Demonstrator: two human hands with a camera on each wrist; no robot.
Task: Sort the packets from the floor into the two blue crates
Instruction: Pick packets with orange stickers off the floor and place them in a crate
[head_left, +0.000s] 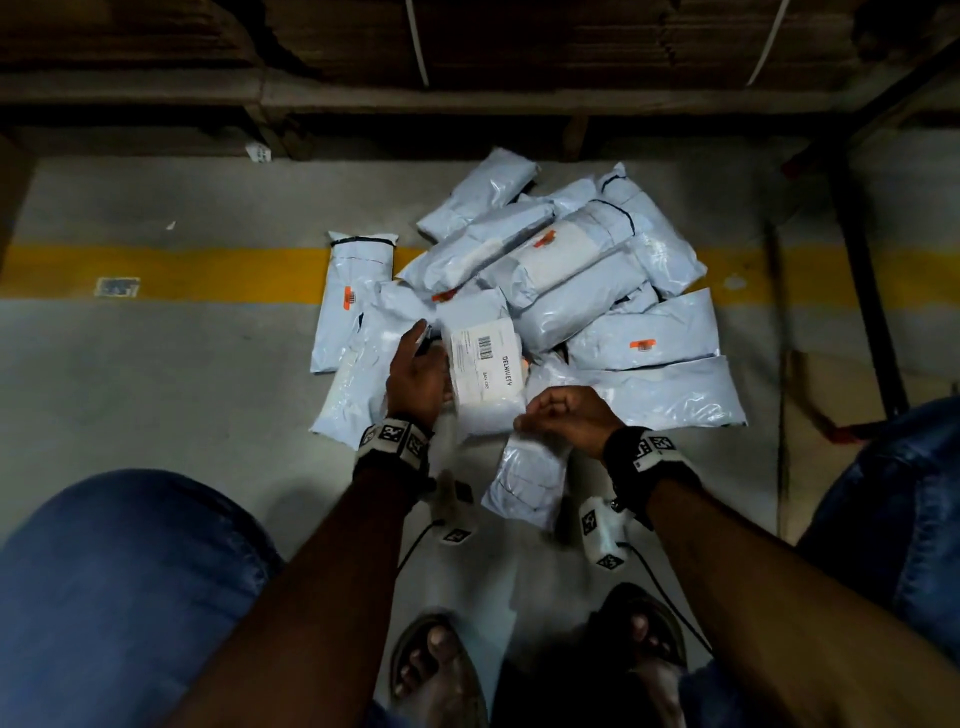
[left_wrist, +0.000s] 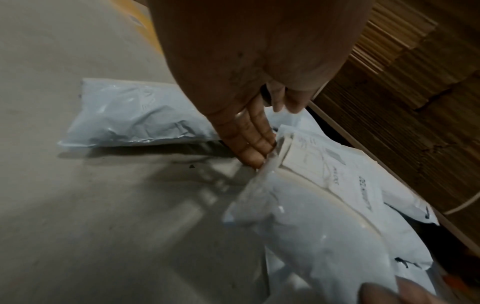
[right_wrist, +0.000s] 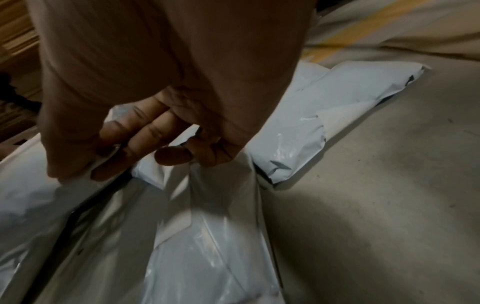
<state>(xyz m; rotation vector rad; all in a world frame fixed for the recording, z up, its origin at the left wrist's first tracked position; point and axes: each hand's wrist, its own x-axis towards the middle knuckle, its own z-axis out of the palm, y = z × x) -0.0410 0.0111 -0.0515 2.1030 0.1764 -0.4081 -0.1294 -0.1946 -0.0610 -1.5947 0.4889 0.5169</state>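
Note:
A heap of several grey-white mailer packets lies on the concrete floor. My left hand holds the left edge of a packet with a white barcode label between straight fingers and thumb. That labelled packet is raised off the floor. My right hand is curled at its near end. Its lower fingers grip a small plain packet that hangs below the fist. No blue crate is in view.
One packet lies apart at the left, across a yellow floor line. Stacked cardboard fills the back. A dark metal frame stands at the right. My knees and sandalled feet are close in front.

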